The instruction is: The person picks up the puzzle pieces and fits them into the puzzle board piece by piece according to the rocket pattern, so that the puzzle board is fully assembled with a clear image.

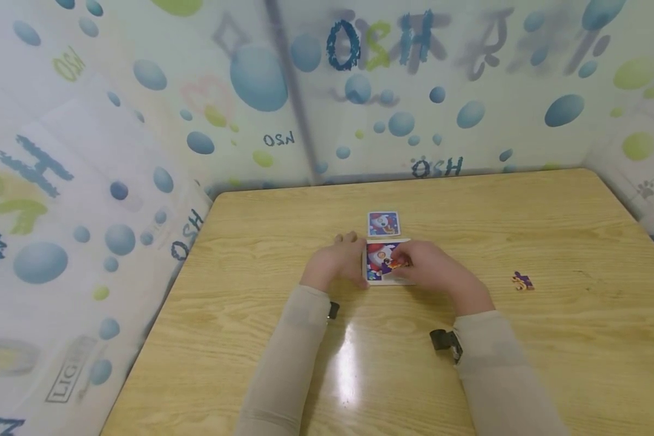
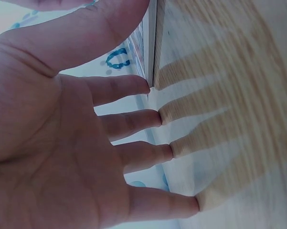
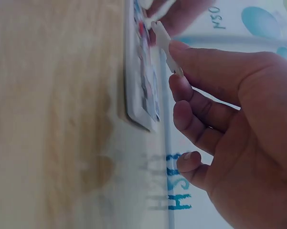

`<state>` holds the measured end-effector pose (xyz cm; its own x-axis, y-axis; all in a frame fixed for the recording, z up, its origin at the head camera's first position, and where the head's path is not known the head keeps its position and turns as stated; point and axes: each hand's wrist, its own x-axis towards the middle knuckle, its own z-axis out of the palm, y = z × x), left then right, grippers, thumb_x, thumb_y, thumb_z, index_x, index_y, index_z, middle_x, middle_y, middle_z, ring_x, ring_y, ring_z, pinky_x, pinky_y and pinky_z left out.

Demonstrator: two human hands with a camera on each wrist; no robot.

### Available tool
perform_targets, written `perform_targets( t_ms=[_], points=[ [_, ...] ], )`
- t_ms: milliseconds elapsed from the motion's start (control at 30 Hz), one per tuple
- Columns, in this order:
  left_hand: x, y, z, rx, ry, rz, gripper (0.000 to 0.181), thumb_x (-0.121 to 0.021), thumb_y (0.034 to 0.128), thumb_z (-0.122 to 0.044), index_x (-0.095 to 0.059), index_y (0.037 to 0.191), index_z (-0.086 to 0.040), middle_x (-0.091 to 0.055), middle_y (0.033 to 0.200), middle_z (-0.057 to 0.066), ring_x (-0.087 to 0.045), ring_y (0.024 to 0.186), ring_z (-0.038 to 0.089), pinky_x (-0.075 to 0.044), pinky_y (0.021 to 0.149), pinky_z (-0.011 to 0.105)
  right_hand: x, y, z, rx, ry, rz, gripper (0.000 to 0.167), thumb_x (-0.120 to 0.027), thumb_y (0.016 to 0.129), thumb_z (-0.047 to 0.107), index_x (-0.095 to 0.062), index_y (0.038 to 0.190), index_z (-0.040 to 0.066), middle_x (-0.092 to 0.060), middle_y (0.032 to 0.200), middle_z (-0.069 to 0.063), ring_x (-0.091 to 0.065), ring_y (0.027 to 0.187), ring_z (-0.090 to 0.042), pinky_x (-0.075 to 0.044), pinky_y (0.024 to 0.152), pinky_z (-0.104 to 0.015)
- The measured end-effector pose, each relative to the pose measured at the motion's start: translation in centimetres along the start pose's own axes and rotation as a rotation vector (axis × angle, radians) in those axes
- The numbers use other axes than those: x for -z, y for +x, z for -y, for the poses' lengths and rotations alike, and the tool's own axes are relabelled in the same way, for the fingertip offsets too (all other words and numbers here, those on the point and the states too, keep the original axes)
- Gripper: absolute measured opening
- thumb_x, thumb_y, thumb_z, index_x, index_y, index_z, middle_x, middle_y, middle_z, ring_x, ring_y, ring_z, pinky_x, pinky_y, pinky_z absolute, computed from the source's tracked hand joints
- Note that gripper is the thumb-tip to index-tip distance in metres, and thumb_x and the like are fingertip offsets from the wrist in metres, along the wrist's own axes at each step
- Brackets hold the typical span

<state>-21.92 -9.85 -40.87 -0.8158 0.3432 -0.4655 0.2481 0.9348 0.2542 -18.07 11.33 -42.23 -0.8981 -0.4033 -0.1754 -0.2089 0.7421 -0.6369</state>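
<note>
A jigsaw puzzle tray (image 1: 388, 282) with a white border lies on the wooden table, partly filled with a red, white and purple picture. Over it, my right hand (image 1: 435, 267) pinches a puzzle piece (image 3: 166, 46) between thumb and index finger; the right wrist view shows the piece tilted above the tray's surface. My left hand (image 1: 339, 261) is at the tray's left side. Its fingers are extended in the left wrist view, fingertips on the tabletop, with thumb and index finger by the tray's edge (image 2: 152, 43). The right hand hides the tray's right part.
Just behind the tray lies a small square picture card (image 1: 384, 224) with a similar picture. One loose puzzle piece (image 1: 522, 281), purple and orange, lies on the table (image 1: 588, 339) to the right. Patterned walls (image 1: 360, 133) stand along the table's back and left.
</note>
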Motion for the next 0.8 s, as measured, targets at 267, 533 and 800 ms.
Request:
perform_targets(
  t_ms=[267, 533, 800],
  points=[
    [-0.1, -0.1, 0.0, -0.008, 0.002, -0.009, 0.109, -0.093, 0.0821, -0.035, -0.031, 0.168, -0.013, -0.021, 0.179, 0.014, -0.016, 0.166, 0.042, -0.032, 0.128, 0.066, -0.4, 0.0, 0.5, -0.016, -0.025, 0.017, 0.028, -0.073, 0.099, 0.014, -0.073, 0.124, 0.001, -0.076, 0.113, -0.013, -0.067, 0.101, -0.024, -0.060, 0.099, -0.048],
    [-0.1, 0.0, 0.1, -0.010, 0.022, -0.012, 0.108, -0.093, 0.0818, -0.037, -0.032, 0.168, -0.012, -0.022, 0.178, 0.015, -0.018, 0.165, 0.042, -0.034, 0.128, 0.066, -1.0, -0.1, 0.4, -0.009, -0.034, 0.003, 0.026, -0.075, 0.098, 0.016, -0.074, 0.122, 0.004, -0.076, 0.112, -0.010, -0.068, 0.101, -0.023, -0.061, 0.099, -0.048],
    [-0.1, -0.1, 0.1, -0.013, 0.024, -0.012, 0.108, -0.093, 0.0826, -0.037, -0.032, 0.168, -0.012, -0.020, 0.179, 0.015, -0.017, 0.166, 0.042, -0.032, 0.129, 0.066, -1.5, 0.0, -0.2, -0.019, -0.031, -0.010, 0.023, -0.076, 0.098, 0.018, -0.073, 0.119, 0.007, -0.074, 0.105, -0.007, -0.063, 0.093, -0.021, -0.060, 0.091, -0.042]
  ],
)
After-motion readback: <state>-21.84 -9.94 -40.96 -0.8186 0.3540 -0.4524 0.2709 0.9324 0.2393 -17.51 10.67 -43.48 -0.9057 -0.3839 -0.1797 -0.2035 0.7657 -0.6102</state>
